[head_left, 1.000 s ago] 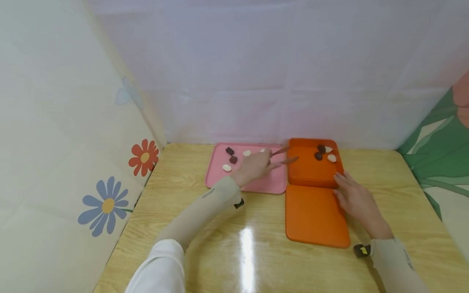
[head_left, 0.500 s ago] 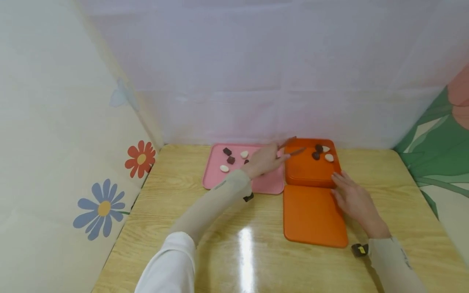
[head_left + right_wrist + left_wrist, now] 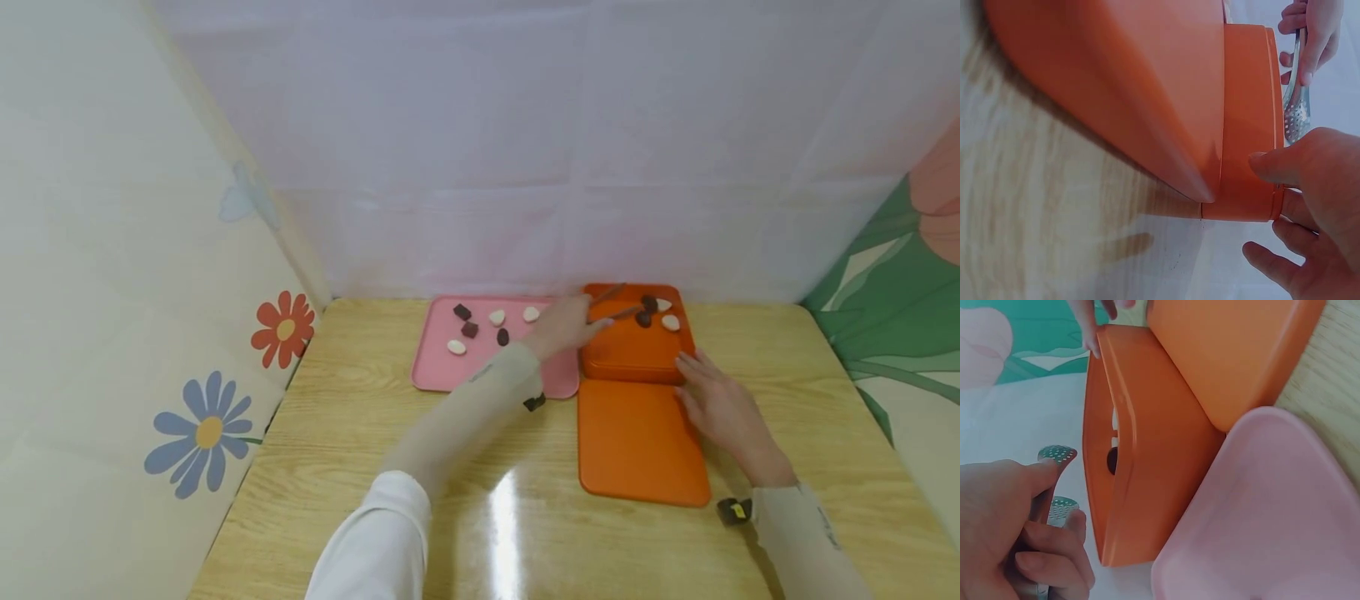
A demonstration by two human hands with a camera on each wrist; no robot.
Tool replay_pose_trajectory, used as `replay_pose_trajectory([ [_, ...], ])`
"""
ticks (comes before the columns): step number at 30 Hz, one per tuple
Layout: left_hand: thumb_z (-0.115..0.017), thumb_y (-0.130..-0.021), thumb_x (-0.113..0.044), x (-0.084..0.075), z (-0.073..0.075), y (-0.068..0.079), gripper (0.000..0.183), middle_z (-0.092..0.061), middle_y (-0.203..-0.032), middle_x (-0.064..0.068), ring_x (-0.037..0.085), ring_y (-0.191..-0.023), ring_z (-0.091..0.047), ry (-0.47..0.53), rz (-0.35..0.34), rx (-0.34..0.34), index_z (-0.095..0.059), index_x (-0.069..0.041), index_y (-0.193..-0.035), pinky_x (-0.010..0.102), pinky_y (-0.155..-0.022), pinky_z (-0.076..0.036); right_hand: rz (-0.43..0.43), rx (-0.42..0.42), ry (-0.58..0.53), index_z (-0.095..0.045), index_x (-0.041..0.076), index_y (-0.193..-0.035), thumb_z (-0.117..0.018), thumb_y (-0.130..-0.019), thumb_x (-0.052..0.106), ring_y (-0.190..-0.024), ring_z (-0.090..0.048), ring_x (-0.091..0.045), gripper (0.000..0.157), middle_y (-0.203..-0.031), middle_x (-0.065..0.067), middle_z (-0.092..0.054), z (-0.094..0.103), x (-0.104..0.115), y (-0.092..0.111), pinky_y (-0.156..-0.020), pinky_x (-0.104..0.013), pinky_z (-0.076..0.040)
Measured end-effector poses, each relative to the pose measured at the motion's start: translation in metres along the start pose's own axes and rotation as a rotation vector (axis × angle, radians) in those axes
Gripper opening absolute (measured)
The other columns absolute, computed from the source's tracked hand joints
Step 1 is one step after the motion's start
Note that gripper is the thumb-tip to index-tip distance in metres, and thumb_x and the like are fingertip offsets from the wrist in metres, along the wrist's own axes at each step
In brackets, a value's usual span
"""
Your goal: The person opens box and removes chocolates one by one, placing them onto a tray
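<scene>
My left hand [image 3: 564, 325] grips a pair of metal tongs [image 3: 1057, 456] with perforated ends, over the left part of the orange box [image 3: 630, 369]. The tong ends stand apart with nothing visible between them. My right hand [image 3: 723, 412] holds the box at its near right corner, thumb [image 3: 1272, 165] against the outer wall and fingers around the corner. Inside the box, dark pieces [image 3: 643, 319] and white pieces [image 3: 671, 322] lie toward the right. The pink tray [image 3: 431, 367] to the left bears several dark and white pieces, including a dark oval one [image 3: 502, 337].
An orange lid [image 3: 641, 442] lies flat in front of the box, its far edge against it. The wooden table [image 3: 360, 467] runs to a white cloth backdrop [image 3: 450, 167] behind the tray and box. Printed flowers [image 3: 208, 432] decorate the left wall.
My left hand has moved right with the tongs, from over the pink tray to over the orange box, uncovering more of the tray. My right hand stays at the box corner.
</scene>
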State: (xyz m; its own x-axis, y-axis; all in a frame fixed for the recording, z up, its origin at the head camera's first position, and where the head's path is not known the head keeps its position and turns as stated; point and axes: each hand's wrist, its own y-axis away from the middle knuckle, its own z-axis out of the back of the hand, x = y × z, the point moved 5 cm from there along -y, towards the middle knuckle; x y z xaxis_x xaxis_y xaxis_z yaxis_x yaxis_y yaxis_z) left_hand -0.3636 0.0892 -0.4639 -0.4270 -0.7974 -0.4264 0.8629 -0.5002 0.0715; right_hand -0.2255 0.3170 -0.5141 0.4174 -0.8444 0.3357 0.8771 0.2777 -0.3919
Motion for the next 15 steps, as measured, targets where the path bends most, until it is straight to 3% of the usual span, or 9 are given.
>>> replay_pose_trajectory([
  [2,-0.062,-0.107,-0.052,-0.002,-0.003,-0.003,0.046,-0.061,-0.08,0.001,0.011,-0.059,-0.053,0.002,0.017,-0.008,-0.064,-0.008,-0.121,0.023,-0.049,-0.044,0.009,-0.009,0.001,-0.063,-0.012,-0.139,-0.079,-0.093,0.002,-0.138,-0.054,-0.055,0.05,-0.144,-0.031,-0.062,0.001,0.0,0.001,-0.102,-0.069,-0.049],
  [9,-0.064,-0.106,-0.051,-0.008,-0.012,-0.01,0.063,-0.066,-0.089,0.0,0.013,-0.069,-0.061,-0.041,0.017,-0.05,-0.052,-0.008,-0.152,0.024,-0.055,-0.051,0.015,-0.02,0.005,-0.064,-0.012,-0.138,-0.078,-0.093,0.0,-0.137,-0.054,-0.055,0.049,-0.143,-0.031,-0.063,0.001,0.0,0.0,-0.103,-0.069,-0.049],
  [15,-0.065,-0.105,-0.052,-0.011,-0.019,-0.017,0.057,-0.069,-0.101,-0.003,0.011,-0.079,-0.06,-0.129,0.009,-0.072,-0.061,-0.013,-0.147,0.024,-0.064,-0.051,0.023,-0.034,0.001,-0.064,-0.013,-0.137,-0.077,-0.093,0.0,-0.137,-0.054,-0.056,0.047,-0.143,-0.031,-0.063,0.0,0.001,0.0,-0.103,-0.069,-0.05],
])
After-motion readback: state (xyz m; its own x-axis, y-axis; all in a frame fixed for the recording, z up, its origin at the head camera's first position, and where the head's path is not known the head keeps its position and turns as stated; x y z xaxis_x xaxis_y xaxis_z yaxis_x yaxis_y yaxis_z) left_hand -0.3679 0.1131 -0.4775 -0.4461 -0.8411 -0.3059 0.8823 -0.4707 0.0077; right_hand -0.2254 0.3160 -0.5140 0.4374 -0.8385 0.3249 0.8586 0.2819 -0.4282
